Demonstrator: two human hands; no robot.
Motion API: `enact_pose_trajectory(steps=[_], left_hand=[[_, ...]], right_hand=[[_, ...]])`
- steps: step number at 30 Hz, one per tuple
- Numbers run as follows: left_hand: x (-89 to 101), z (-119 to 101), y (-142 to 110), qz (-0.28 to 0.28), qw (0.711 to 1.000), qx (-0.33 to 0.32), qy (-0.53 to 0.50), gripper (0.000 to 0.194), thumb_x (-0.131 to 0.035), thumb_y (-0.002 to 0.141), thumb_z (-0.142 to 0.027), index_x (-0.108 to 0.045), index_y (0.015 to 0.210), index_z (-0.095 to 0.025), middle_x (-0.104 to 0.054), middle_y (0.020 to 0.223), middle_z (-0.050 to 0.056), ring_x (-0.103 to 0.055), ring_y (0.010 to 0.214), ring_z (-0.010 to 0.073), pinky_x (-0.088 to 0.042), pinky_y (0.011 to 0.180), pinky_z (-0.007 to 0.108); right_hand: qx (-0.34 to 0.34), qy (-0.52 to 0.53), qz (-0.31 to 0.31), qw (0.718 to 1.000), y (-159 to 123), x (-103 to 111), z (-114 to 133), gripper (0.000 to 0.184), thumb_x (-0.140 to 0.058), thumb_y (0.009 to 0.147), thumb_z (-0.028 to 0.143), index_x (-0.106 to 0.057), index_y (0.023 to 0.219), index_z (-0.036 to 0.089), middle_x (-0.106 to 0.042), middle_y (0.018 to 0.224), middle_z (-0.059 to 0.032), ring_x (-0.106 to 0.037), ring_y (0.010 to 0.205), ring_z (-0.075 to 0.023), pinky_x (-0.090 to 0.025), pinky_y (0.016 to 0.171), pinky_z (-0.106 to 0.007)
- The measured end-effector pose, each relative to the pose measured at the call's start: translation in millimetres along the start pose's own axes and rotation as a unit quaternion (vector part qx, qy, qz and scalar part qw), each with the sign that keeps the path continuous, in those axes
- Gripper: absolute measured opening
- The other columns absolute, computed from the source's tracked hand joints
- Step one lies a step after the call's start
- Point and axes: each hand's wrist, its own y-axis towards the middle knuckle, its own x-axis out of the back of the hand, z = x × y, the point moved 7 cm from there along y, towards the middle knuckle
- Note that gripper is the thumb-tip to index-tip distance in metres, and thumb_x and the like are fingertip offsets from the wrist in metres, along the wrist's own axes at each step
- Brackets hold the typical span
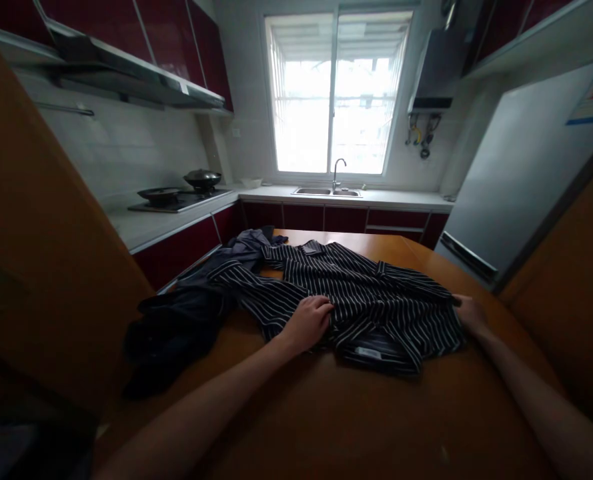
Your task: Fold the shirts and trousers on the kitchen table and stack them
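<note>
A black shirt with white stripes point(361, 287) lies spread and wrinkled on the wooden table point(366, 413), its collar and pale label toward me. My left hand point(310, 321) is closed on the cloth to the left of the collar, fingers curled. At the far right of the shirt, my right hand point(470, 315) pinches the edge of the fabric; its fingertips are partly hidden. One sleeve stretches left, over or against a pile of dark clothes point(186, 327).
The clothes pile hangs at the table's left edge. Beyond stand a counter with a sink point(326, 192), a stove with a wok point(202, 178), and a fridge point(521, 167) on the right. Wooden panels point(41, 200) flank both sides.
</note>
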Motion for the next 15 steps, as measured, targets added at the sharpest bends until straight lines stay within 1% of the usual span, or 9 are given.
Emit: enact_pose_trajectory(steps=[2, 4, 6, 7, 8, 9, 11, 13, 15], left_hand=[[-2.8, -21.2, -4.2, -0.01, 0.998, -0.057, -0.009, 0.032, -0.053, 0.098, -0.018, -0.063, 0.128, -0.021, -0.06, 0.137, 0.009, -0.051, 0.132, 0.0254, -0.038, 0.115, 0.047], [-3.6, -45.6, -9.2, 0.005, 0.993, -0.114, -0.02, 0.035, -0.056, 0.099, -0.027, -0.059, 0.133, -0.021, -0.059, 0.139, 0.009, -0.047, 0.136, 0.026, -0.033, 0.118, 0.048], [-5.8, -67.2, -15.0, 0.039, 0.986, -0.158, -0.027, 0.045, -0.063, 0.096, -0.041, -0.057, 0.135, -0.02, -0.06, 0.137, 0.01, -0.048, 0.134, 0.027, -0.03, 0.119, 0.048], [-7.7, -74.8, -17.5, 0.057, 0.984, -0.168, -0.024, 0.051, -0.066, 0.093, -0.047, -0.057, 0.135, -0.018, -0.061, 0.134, 0.01, -0.048, 0.133, 0.0277, -0.03, 0.119, 0.047], [-10.3, -79.9, -19.6, 0.072, 0.982, -0.171, -0.019, 0.055, -0.068, 0.091, -0.05, -0.058, 0.133, -0.018, -0.062, 0.132, 0.011, -0.05, 0.131, 0.0281, -0.031, 0.118, 0.047], [-13.6, -83.0, -20.9, 0.085, 0.982, -0.171, -0.011, 0.053, -0.07, 0.09, -0.05, -0.059, 0.131, -0.017, -0.063, 0.129, 0.01, -0.052, 0.128, 0.028, -0.034, 0.115, 0.046], [-21.4, -84.9, -21.7, 0.102, 0.98, -0.171, 0.011, 0.035, -0.069, 0.093, -0.04, -0.064, 0.12, -0.018, -0.065, 0.12, 0.009, -0.056, 0.12, 0.0263, -0.04, 0.108, 0.042], [-28.1, -84.4, -20.8, 0.112, 0.977, -0.18, 0.033, 0.013, -0.064, 0.096, -0.026, -0.066, 0.106, -0.019, -0.067, 0.109, 0.007, -0.061, 0.11, 0.0239, -0.044, 0.1, 0.039], [-30.3, -83.1, -19.1, 0.116, 0.975, -0.18, 0.052, 0.005, -0.06, 0.096, -0.018, -0.065, 0.096, -0.018, -0.068, 0.099, 0.006, -0.064, 0.099, 0.0223, -0.045, 0.095, 0.038]], right_hand=[[-0.02, -0.002, -0.041, 0.999, 3.0, 12.0, -10.7, 0.032, -0.051, 0.082, 0.022, -0.077, 0.099, 0.013, -0.075, 0.092, -0.0147, -0.069, 0.082, -0.0269, -0.049, 0.072, -0.033], [-0.021, -0.03, -0.112, 0.993, 1.2, 27.2, -4.6, 0.037, -0.048, 0.083, 0.019, -0.074, 0.108, 0.011, -0.073, 0.102, -0.0185, -0.067, 0.094, -0.029, -0.049, 0.083, -0.037], [0.008, -0.067, -0.177, 0.982, -6.2, 39.7, 17.6, 0.04, -0.048, 0.083, 0.018, -0.073, 0.113, 0.009, -0.069, 0.112, -0.0211, -0.062, 0.107, -0.031, -0.045, 0.095, -0.041], [0.038, -0.076, -0.191, 0.978, -11.2, 42.2, 33.2, 0.038, -0.048, 0.083, 0.018, -0.073, 0.111, 0.01, -0.068, 0.113, -0.0211, -0.061, 0.109, -0.0312, -0.044, 0.098, -0.042], [0.068, -0.067, -0.184, 0.978, -16.6, 41.4, 49.1, 0.036, -0.048, 0.084, 0.02, -0.074, 0.106, 0.011, -0.069, 0.111, -0.0198, -0.061, 0.108, -0.0302, -0.044, 0.098, -0.041], [0.098, -0.043, -0.151, 0.983, -22.1, 36.5, 64.9, 0.033, -0.047, 0.084, 0.02, -0.076, 0.099, 0.012, -0.07, 0.106, -0.017, -0.063, 0.104, -0.0281, -0.046, 0.096, -0.038], [0.167, 0.01, -0.015, 0.986, -36.0, 15.5, 96.4, 0.032, -0.046, 0.083, 0.02, -0.077, 0.091, 0.016, -0.073, 0.097, -0.0109, -0.066, 0.093, -0.0236, -0.049, 0.089, -0.034], [0.216, 0.042, 0.132, 0.967, -55.7, -7.9, 121.7, 0.03, -0.047, 0.079, 0.017, -0.077, 0.086, 0.019, -0.074, 0.089, -0.0057, -0.066, 0.085, -0.0209, -0.049, 0.084, -0.031], [0.229, 0.053, 0.242, 0.942, -75.0, -24.5, 136.9, 0.029, -0.049, 0.075, 0.016, -0.077, 0.081, 0.02, -0.074, 0.082, -0.0027, -0.066, 0.079, -0.0193, -0.05, 0.079, -0.03]])
